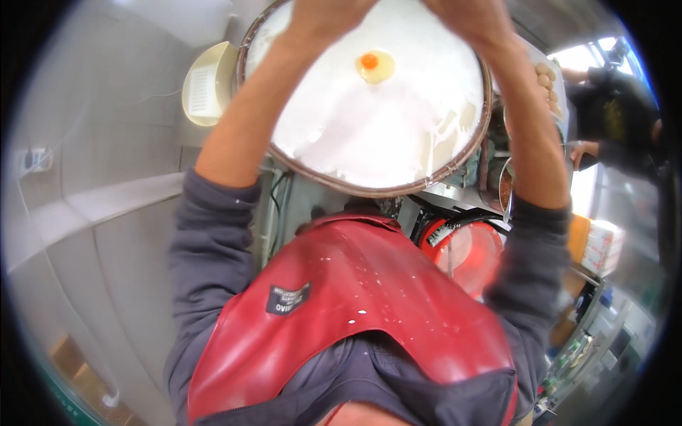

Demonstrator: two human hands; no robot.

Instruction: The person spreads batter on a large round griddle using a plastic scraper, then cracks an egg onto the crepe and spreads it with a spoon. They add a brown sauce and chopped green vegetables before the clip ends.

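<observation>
A wide round pan with a brown rim (334, 186) lies in front of me, its inside covered with a white layer (383, 124). On that layer, near the top middle, sits a raw egg (378, 68) with an orange yolk, out of its shell. Both my arms reach forward over the pan. My left hand (328, 13) is at the upper edge of the view, left of the egg. At the same edge, to the right, is my right hand (474, 15). The fingers of both are cut off by the frame, so anything they hold is hidden.
Several eggs (544, 79) lie right of the pan. A cream plastic holder (226, 74) is left of it. Below the pan's right side stands a red bucket (474, 257). Another person in dark clothes (616, 117) stands at the far right, a hand (584, 150) showing.
</observation>
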